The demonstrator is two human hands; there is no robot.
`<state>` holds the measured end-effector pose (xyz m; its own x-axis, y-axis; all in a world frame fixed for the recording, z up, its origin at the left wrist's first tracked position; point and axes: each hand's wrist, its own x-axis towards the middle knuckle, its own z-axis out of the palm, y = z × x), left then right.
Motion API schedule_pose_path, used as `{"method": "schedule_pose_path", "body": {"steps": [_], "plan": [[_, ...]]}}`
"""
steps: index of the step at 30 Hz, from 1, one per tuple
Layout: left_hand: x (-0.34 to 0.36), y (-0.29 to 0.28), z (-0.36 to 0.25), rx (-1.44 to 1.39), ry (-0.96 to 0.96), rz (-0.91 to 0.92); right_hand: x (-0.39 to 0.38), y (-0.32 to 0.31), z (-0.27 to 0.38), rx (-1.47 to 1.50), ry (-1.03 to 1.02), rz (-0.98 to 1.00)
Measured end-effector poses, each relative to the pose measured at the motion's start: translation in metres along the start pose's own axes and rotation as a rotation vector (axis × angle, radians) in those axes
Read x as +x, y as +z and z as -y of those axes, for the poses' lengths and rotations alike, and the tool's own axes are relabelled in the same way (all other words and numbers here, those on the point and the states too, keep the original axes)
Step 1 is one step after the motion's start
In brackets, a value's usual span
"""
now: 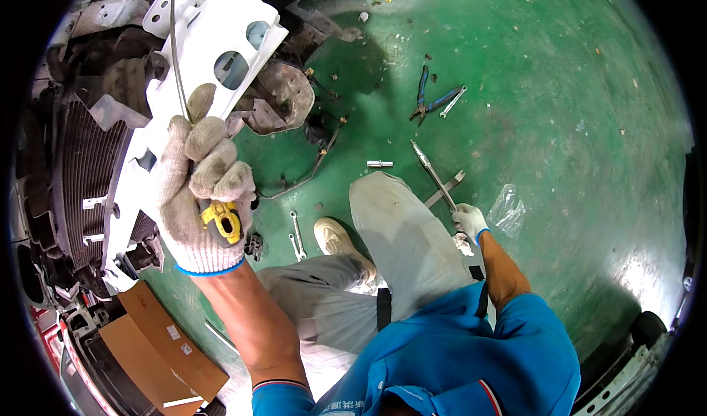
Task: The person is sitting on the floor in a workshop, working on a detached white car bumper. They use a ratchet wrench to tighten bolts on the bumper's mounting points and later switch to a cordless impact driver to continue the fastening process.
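My gloved left hand is wrapped round a screwdriver with a black-and-yellow handle, its long thin shaft pointing up over a white perforated metal panel. My gloved right hand grips the lower end of a long metal ratchet tool, which lies at a slant beside my knee. A flat bar with a forked end crosses under it. A short socket lies on the green floor just above the knee.
Dark car-front parts and a radiator fill the left. Pliers, spanners, a bent metal bracket and a clear plastic bag lie about. A cardboard box is at lower left, a metal rail at lower right.
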<state>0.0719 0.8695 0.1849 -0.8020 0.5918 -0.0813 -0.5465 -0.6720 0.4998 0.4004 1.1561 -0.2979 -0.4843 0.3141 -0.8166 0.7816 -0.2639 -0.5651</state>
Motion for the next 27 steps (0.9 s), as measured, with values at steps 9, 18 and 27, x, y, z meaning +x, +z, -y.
{"method": "schedule_pose_path", "body": {"steps": [9,18,27], "plan": [[-0.003,-0.005,0.009,0.111,0.065,-0.122,-0.058,0.012,0.031,-0.153,-0.314,-0.178],[-0.001,0.001,0.005,0.112,0.083,-0.132,-0.157,0.036,0.239,0.113,-0.591,0.113],[0.007,0.020,0.018,-0.023,0.094,-0.140,-0.231,0.086,0.312,0.034,-0.700,0.223]]}}
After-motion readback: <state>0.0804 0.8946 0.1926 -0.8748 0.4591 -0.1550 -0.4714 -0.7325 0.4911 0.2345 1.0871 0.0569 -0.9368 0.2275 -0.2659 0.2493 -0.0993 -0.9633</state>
